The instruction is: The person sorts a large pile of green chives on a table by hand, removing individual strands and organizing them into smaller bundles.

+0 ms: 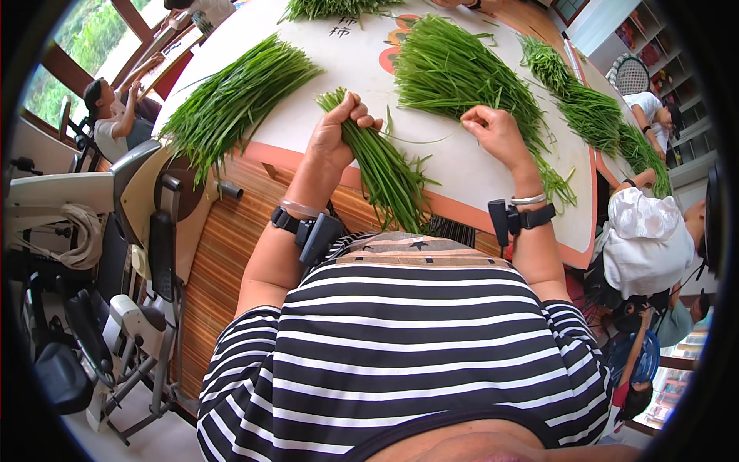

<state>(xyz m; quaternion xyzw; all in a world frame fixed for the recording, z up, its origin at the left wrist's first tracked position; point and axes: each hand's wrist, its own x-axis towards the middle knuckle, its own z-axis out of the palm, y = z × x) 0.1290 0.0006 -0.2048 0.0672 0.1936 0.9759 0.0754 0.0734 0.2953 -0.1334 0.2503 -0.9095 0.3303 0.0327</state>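
Observation:
My left hand [342, 131] is closed around a bunch of garlic chives [385, 173], whose long green leaves hang down over the near table edge toward my lap. Its cut ends poke out above my fist. One thin, pale blade stretches sideways from the bunch toward my right hand [496, 135]. That hand is closed in a pinch just above the table; whatever sits between its fingertips, if anything, is too small to make out. Right behind it lies a big pile of chives [462, 73]. Another large pile [242, 100] rests to the left of my left hand.
The white table [346, 69] has an orange border. More chives [593, 112] run along its right side, and another heap [331, 6] lies at the far edge. Other people sit around it, one in a white top [647, 239] at right. Exercise equipment [138, 323] stands at left.

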